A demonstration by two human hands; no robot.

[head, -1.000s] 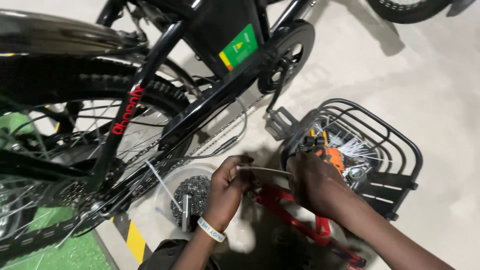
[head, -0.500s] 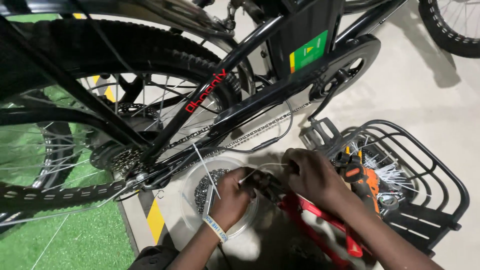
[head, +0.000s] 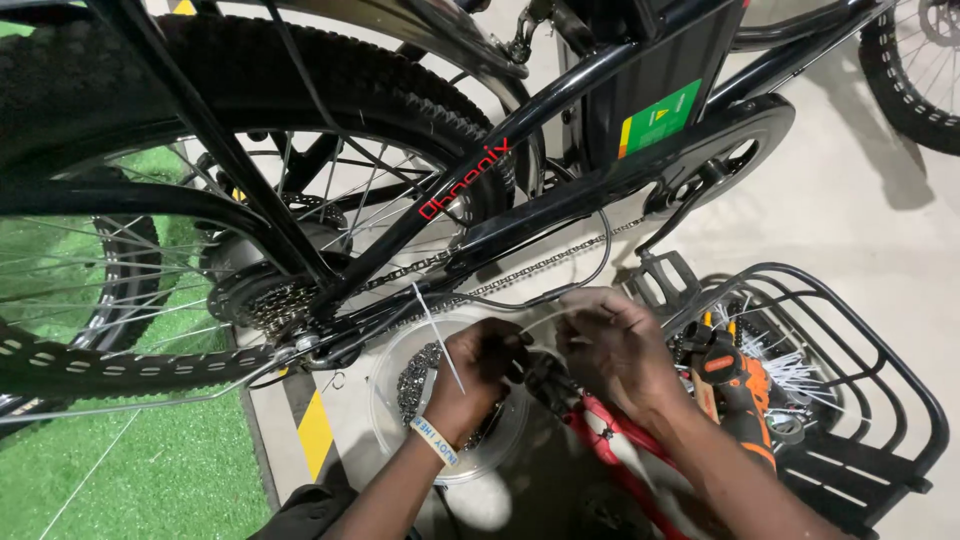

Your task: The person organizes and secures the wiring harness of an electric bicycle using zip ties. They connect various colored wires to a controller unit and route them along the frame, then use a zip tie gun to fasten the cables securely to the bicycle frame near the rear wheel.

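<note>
My left hand [head: 482,362], with a pale wristband, is closed on a thin pale cable [head: 556,308] just below the black bicycle's chain [head: 520,272]. My right hand [head: 622,348] is closed on the same cable a little to the right. Between the two hands sits the black head of a red-handled cutter [head: 604,436], whose handles run under my right forearm. A white zip tie [head: 438,338] sticks up beside my left hand. What the fingers do at the cutter head is hidden.
A clear round tub [head: 392,372] with metal chain parts lies under my left hand. A black wire basket [head: 868,352] at the right holds an orange drill [head: 738,392] and white zip ties. The rear wheel [head: 300,90], a pedal [head: 664,272] and green turf [head: 150,470] are around.
The view has swung so the bicycle fills more of the frame. My hands stay together on the cable and have come up closer to the chain; the cutter head now lies between them.
</note>
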